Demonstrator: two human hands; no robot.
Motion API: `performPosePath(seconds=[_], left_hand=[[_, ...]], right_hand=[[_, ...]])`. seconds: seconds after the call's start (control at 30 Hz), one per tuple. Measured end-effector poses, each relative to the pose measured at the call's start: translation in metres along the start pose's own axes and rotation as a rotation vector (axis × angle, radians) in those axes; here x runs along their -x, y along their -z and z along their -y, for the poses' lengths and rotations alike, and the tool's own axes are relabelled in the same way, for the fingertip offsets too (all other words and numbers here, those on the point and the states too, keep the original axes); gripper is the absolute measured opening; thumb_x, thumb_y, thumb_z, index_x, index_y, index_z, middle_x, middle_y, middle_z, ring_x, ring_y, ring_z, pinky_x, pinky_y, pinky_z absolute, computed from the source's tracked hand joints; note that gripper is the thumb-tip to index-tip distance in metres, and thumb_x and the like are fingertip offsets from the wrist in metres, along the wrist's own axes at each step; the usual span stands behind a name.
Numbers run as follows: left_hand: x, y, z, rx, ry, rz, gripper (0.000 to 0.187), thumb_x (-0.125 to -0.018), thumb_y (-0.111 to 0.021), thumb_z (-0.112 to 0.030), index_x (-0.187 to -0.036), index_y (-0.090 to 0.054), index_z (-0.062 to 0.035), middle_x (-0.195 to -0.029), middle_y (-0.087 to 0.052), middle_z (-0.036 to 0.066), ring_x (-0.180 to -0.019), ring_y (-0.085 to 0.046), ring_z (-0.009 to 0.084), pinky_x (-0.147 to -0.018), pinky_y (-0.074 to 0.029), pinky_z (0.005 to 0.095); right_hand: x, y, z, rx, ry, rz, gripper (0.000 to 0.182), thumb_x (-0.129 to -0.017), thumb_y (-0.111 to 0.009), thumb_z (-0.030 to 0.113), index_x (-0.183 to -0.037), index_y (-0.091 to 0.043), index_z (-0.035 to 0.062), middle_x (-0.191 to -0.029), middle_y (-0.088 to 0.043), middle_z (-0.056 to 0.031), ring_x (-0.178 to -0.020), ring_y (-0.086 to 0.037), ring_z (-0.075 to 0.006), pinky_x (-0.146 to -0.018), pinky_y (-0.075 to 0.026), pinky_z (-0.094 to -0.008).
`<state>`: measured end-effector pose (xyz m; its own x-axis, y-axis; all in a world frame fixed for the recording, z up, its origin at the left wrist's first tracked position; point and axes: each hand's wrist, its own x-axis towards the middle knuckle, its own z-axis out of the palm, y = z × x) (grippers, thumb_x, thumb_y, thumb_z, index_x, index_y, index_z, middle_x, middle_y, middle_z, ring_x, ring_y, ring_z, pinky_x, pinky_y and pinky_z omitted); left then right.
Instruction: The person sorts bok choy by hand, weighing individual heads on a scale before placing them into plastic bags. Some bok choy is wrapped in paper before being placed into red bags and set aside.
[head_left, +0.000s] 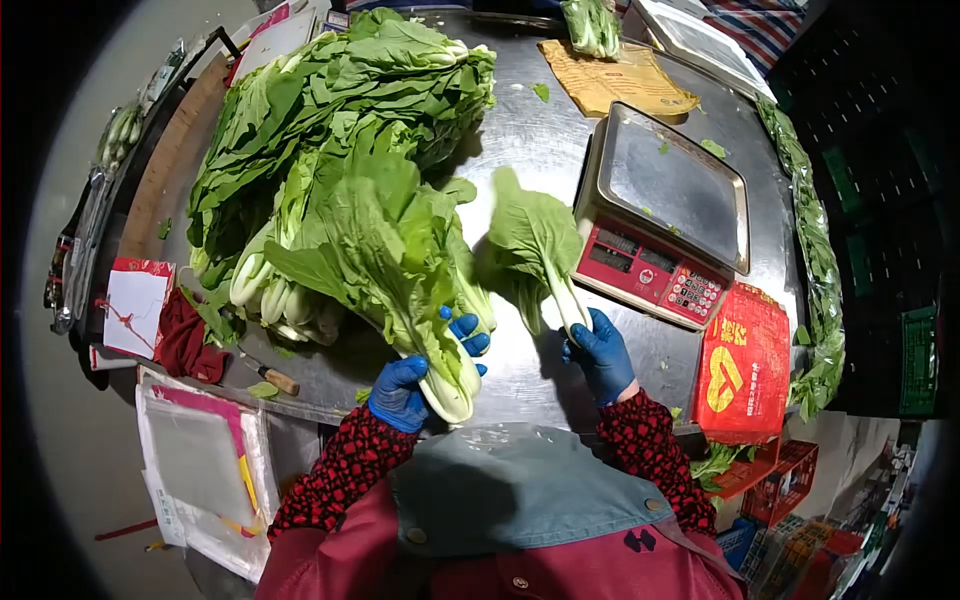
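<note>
My left hand, in a blue glove, is wrapped round the pale stems of a leafy green bunch at the table's front edge. Its blue fingertips show on the bunch's right side. To the right, my right hand, also gloved in blue, grips a smaller leafy green by its white stem base, leaves pointing away from me. A large pile of greens lies behind and left of my left hand. Beyond my right hand stands a scale with a metal tray and red keypad.
On the metal table are a brown paper sheet, a red bag at the right edge and a knife at the front left. Wrapped greens line the right side. Plastic bags hang at lower left.
</note>
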<state>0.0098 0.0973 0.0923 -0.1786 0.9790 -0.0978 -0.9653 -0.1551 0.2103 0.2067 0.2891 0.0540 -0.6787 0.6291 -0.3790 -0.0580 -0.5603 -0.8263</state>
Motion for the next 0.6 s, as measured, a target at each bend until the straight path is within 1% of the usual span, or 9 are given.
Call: performPosePath(seconds=[0.1, 0.13, 0.2, 0.23, 0.3, 0.37, 0.43, 0.47, 0.6], left_hand=[[-0.010, -0.011, 0.009, -0.034, 0.053, -0.010, 0.087, -0.075, -0.070, -0.012, -0.145, -0.018, -0.0094, -0.148, -0.026, 0.015, -0.136, -0.028, 0.0319, -0.104, -0.037, 0.0467], [-0.014, -0.004, 0.013, -0.041, 0.048, -0.018, 0.081, -0.076, -0.068, -0.010, -0.143, -0.022, -0.0046, -0.144, -0.033, 0.018, -0.132, -0.035, 0.0321, -0.103, -0.039, 0.0463], [-0.016, 0.016, 0.018, -0.056, 0.081, -0.047, 0.072, -0.078, -0.066, -0.008, -0.139, -0.029, -0.0002, -0.136, -0.043, 0.020, -0.124, -0.045, 0.0335, -0.103, -0.039, 0.0476], [-0.014, 0.024, 0.020, -0.014, 0.097, -0.107, 0.064, -0.079, -0.064, -0.007, -0.135, -0.035, 0.0025, -0.129, -0.049, 0.020, -0.118, -0.051, 0.0334, -0.102, -0.040, 0.0476], [-0.015, 0.031, 0.016, 0.038, 0.096, -0.064, 0.061, -0.079, -0.064, -0.005, -0.133, -0.037, 0.0020, -0.127, -0.051, 0.018, -0.118, -0.050, 0.0326, -0.102, -0.041, 0.0475], [-0.016, 0.034, 0.014, 0.065, 0.087, -0.151, 0.062, -0.077, -0.063, -0.002, -0.133, -0.037, 0.0015, -0.127, -0.052, 0.018, -0.118, -0.051, 0.0319, -0.102, -0.041, 0.0475], [-0.018, 0.031, 0.016, 0.045, 0.045, -0.112, 0.063, -0.077, -0.063, -0.001, -0.134, -0.037, 0.0007, -0.128, -0.051, 0.017, -0.119, -0.050, 0.0324, -0.103, -0.039, 0.0479], [-0.020, 0.028, 0.016, 0.038, 0.030, -0.107, 0.063, -0.076, -0.063, 0.000, -0.134, -0.037, 0.0002, -0.129, -0.050, 0.018, -0.120, -0.049, 0.0328, -0.104, -0.038, 0.0481], [-0.024, 0.026, 0.015, 0.036, -0.007, -0.106, 0.065, -0.074, -0.064, 0.001, -0.134, -0.038, -0.0007, -0.131, -0.048, 0.018, -0.122, -0.047, 0.0340, -0.106, -0.036, 0.0481]], right_hand=[[0.017, -0.026, 0.007, 0.217, 0.201, -0.086, 0.032, -0.084, -0.064, 0.005, -0.113, -0.052, 0.0026, -0.092, -0.059, -0.0051, -0.075, -0.058, -0.0109, -0.067, -0.049, -0.0244], [0.018, -0.028, -0.004, 0.303, 0.300, -0.105, 0.035, -0.081, -0.066, 0.003, -0.114, -0.051, 0.0015, -0.098, -0.060, -0.0070, -0.087, -0.059, -0.0141, -0.074, -0.050, -0.0268], [0.028, -0.046, -0.003, 0.752, 0.591, -0.065, 0.041, -0.078, -0.069, 0.005, -0.115, -0.052, 0.0019, -0.103, -0.059, -0.0115, -0.094, -0.060, -0.0216, -0.078, -0.049, -0.0303], [0.031, -0.053, -0.003, 0.874, 0.713, 0.014, 0.045, -0.075, -0.072, 0.009, -0.115, -0.052, 0.0032, -0.107, -0.057, -0.0158, -0.094, -0.060, -0.0281, -0.079, -0.049, -0.0337], [0.035, -0.063, -0.002, 1.007, 0.829, 0.130, 0.048, -0.073, -0.074, 0.012, -0.116, -0.052, 0.0046, -0.105, -0.057, -0.0168, -0.093, -0.060, -0.0314, -0.079, -0.049, -0.0349], [0.036, -0.069, 0.004, 0.948, 0.848, 0.154, 0.049, -0.074, -0.075, 0.013, -0.116, -0.052, 0.0045, -0.103, -0.058, -0.0158, -0.093, -0.061, -0.0303, -0.079, -0.049, -0.0356], [0.039, -0.071, 0.002, 0.802, 0.668, 0.060, 0.049, -0.074, -0.074, 0.011, -0.117, -0.052, 0.0051, -0.101, -0.058, -0.0146, -0.093, -0.061, -0.0283, -0.078, -0.049, -0.0352], [0.042, -0.078, 0.002, 0.693, 0.560, 0.007, 0.047, -0.074, -0.073, 0.008, -0.116, -0.053, 0.0045, -0.099, -0.058, -0.0126, -0.091, -0.061, -0.0242, -0.077, -0.049, -0.0326], [0.034, -0.070, -0.002, 0.697, 0.495, 0.045, 0.036, -0.076, -0.071, 0.002, -0.109, -0.056, 0.0025, -0.099, -0.060, -0.0085, -0.086, -0.060, -0.0162, -0.075, -0.049, -0.0269]])
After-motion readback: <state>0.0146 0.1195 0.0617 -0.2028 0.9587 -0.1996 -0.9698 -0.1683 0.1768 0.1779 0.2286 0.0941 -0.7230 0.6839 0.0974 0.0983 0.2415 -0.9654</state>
